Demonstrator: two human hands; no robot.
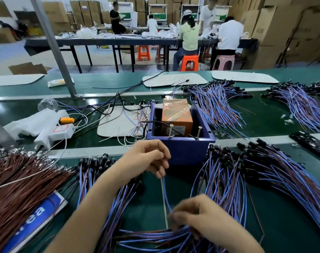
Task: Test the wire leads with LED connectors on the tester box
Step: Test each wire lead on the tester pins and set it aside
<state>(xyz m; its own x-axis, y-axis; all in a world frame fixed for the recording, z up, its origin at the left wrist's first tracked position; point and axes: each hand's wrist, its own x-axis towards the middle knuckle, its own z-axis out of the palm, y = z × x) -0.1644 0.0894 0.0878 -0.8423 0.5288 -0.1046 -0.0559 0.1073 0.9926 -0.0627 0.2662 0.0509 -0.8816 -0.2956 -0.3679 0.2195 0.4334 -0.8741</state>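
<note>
Loads left to do I reckon: piles of leads (265,172) lie either side of the blue box (184,152), and this lead (163,194) hasn't touched its screws (171,131) yet. My left hand (148,157) pinches the top end just in front of the box; my right hand (197,216), blurry, grips the bottom end nearer me.

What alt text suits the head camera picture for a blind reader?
A person's left hand pinches the top of a blue wire lead while the right hand holds its lower end, just in front of a blue tester box. Piles of blue and brown leads lie across the green bench.
</note>
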